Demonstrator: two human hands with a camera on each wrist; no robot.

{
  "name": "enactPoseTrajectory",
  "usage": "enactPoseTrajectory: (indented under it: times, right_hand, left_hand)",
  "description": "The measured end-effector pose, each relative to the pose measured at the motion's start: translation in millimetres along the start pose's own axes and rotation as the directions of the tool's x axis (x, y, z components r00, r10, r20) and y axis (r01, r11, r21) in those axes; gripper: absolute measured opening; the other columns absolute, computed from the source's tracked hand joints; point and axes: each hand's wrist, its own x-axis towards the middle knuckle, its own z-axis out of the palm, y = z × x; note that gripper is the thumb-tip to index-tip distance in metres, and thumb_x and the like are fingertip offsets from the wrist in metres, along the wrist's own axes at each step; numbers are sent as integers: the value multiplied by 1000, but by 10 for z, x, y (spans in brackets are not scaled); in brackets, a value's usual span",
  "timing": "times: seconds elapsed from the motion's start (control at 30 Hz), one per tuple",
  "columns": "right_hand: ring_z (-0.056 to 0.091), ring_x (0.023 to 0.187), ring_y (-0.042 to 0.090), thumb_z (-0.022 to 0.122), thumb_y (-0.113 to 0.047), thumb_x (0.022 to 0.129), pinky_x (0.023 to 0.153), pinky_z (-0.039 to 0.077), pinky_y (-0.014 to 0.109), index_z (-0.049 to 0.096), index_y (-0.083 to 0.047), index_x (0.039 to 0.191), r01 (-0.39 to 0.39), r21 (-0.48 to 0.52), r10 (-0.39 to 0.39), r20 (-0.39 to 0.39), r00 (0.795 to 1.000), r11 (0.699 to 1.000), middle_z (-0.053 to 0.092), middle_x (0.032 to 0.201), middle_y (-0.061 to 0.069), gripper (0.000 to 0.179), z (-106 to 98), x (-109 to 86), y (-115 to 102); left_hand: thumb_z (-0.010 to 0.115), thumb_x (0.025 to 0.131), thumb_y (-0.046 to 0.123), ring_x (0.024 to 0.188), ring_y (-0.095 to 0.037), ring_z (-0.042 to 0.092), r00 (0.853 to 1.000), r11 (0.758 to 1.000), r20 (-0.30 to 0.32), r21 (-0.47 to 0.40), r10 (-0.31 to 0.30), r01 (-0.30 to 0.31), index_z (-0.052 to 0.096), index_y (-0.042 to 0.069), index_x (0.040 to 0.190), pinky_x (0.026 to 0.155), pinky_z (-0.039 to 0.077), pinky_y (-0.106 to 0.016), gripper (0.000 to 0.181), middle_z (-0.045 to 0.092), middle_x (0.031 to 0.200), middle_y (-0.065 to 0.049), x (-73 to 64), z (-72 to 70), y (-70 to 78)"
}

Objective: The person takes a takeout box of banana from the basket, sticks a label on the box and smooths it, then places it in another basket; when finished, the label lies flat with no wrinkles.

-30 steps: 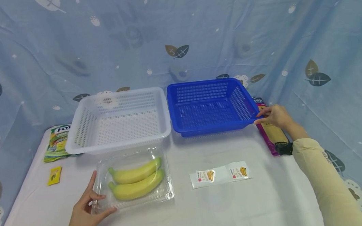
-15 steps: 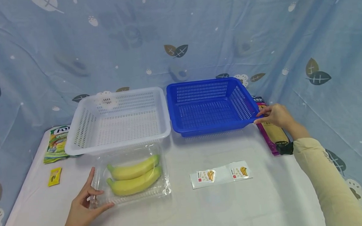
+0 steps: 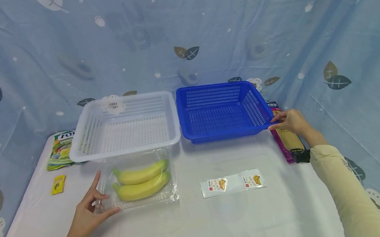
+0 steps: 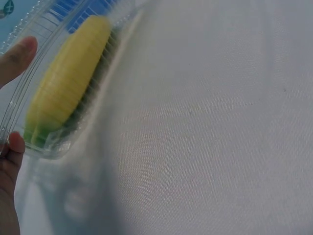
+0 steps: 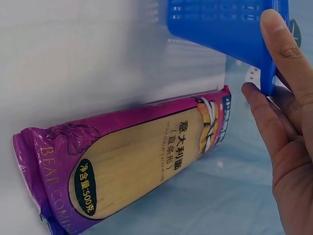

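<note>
My left hand [image 3: 86,211] grips the left end of a clear plastic clamshell box [image 3: 173,201], thumb at its front side and fingers at its left side. Two yellow bananas [image 3: 142,185] with greenish ends lie side by side inside. The left wrist view shows the thumb and a fingertip against the box [image 4: 54,149]. At the right, my right hand [image 3: 291,122] pinches the front right corner of a blue plastic basket [image 3: 226,134] between thumb and fingers. In the right wrist view, the basket's rim [image 5: 268,68] sits between them.
A white basket [image 3: 124,154] stands behind the box, left of the blue one. Purple packaged noodles [image 3: 288,140] lie under my right hand. A label strip [image 3: 233,183] with banana pictures lies front right. Left are a green packet [image 3: 61,150] and small yellow sachet [image 3: 58,184].
The clear box with the bananas has shifted slightly away from me, toward the white basket, with my left hand on it. My right hand keeps hold of the blue basket's corner.
</note>
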Motion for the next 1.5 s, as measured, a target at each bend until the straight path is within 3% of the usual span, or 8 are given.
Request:
enactPoseTrajectory:
  times: [0.47, 0.67, 0.77, 0.9, 1.07, 1.2, 1.37, 1.5]
  right_hand:
    - [59, 77, 27, 79, -40, 78, 53, 44, 24, 69, 6, 102, -61, 66, 59, 34, 998, 996, 60, 117, 32, 52, -13, -81, 2]
    - [62, 101, 41, 71, -32, 87, 67, 48, 9, 66, 7, 111, 37, 158, -29, -54, 998, 987, 55, 125, 32, 46, 173, -213, 18]
    - [61, 102, 43, 71, -26, 88, 66, 41, 2, 64, 7, 116, 112, 142, -82, -199, 976, 984, 50, 132, 30, 44, 292, -301, 20]
    - [59, 108, 43, 75, -15, 85, 77, 39, 0, 62, 8, 120, 167, 154, -95, -393, 915, 974, 48, 135, 28, 44, 445, -412, -47]
    - [52, 122, 32, 73, -12, 85, 91, 40, 12, 60, 6, 124, 145, 304, 16, -473, 881, 942, 52, 135, 23, 45, 588, -610, -200]
    - [55, 117, 5, 70, -7, 87, 89, 43, 12, 56, 7, 129, 170, 504, 70, -422, 904, 847, 56, 135, 13, 46, 702, -802, -322]
    - [59, 111, -1, 65, 2, 88, 86, 46, 15, 52, 9, 130, 229, 784, 33, -302, 953, 577, 63, 126, -4, 44, 848, -999, -425]
    - [62, 109, 6, 60, 2, 92, 86, 48, 19, 53, 5, 131, 179, 885, 2, -199, 980, 429, 66, 121, -6, 40, 962, -1101, -459]
  left_hand:
    - [91, 60, 11, 82, -3, 44, 999, 977, -44, 210, -31, 39, 59, 6, 91, 62, 39, -14, 45, 26, 157, 0, -3, 32, 87]
    - [91, 64, 25, 101, -5, 52, 996, 933, -38, 348, -79, 87, 56, 9, 93, 65, 45, -18, 48, 27, 156, -10, -74, 3, 227]
    - [89, 67, 29, 120, -33, 50, 995, 908, -4, 408, -102, 95, 58, 7, 98, 78, 52, -40, 49, 22, 156, -17, -82, -2, 325]
    - [88, 67, 25, 122, -57, 37, 998, 878, 1, 476, -60, 53, 60, 4, 109, 83, 39, -69, 55, 14, 158, -20, -94, 10, 501]
    - [88, 62, 6, 133, -40, 36, 987, 915, -61, 388, 149, -114, 63, 7, 114, 103, 39, -43, 58, 27, 155, -11, -82, 182, 748]
    - [85, 62, -3, 128, -16, 46, 950, 935, -68, 214, 303, -283, 65, 9, 114, 101, 33, -10, 56, 48, 143, -11, -24, 458, 922]
    - [81, 69, -7, 115, -17, 58, 932, 926, -27, -102, 363, -363, 67, 7, 111, 85, 52, -23, 47, 61, 127, -13, 66, 921, 1141]
    - [77, 78, 0, 110, -20, 61, 933, 895, 56, -306, 356, -323, 66, 7, 113, 80, 55, -31, 37, 64, 121, -11, 113, 1360, 1285]
